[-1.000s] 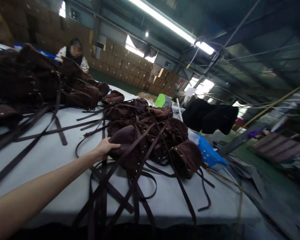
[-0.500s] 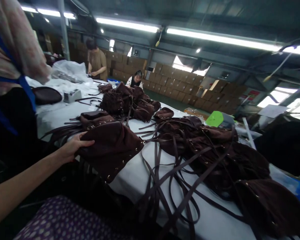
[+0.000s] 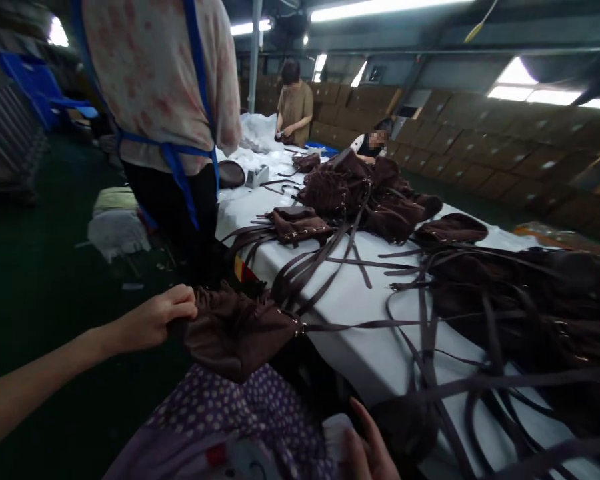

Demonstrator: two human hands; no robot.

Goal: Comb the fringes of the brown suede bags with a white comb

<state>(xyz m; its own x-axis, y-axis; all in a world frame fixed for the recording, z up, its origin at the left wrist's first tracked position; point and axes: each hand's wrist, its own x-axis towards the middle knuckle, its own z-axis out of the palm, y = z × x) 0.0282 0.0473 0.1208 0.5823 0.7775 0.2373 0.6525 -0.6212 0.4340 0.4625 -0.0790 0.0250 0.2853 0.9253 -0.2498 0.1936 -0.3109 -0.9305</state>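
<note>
My left hand [image 3: 163, 315], closed in a fist-like grip, holds a dark brown drawstring bag [image 3: 243, 337] by its gathered end, over my lap at the table's near edge. Eyelets show on the bag's right side, and a long strap runs from there toward the table. At the bottom, partly cut off by the frame, my right hand [image 3: 370, 450] has its fingers around a small white object [image 3: 336, 435]; its kind is unclear. Another brown bag [image 3: 300, 227] with eyelets lies on the white table [image 3: 275, 267], its straps spread beside it.
Brown bags form a heap [image 3: 340, 183] on the table, with more bags and tangled straps [image 3: 530, 300] at right. A person in a blue apron [image 3: 165, 100] stands at left. Two other people are farther back. Stacked cartons [image 3: 450, 133] line the wall.
The view has swung left. My left hand has drawn the bag off the table edge toward my lap, and the bag has turned and crumpled. My right hand has come into view.
</note>
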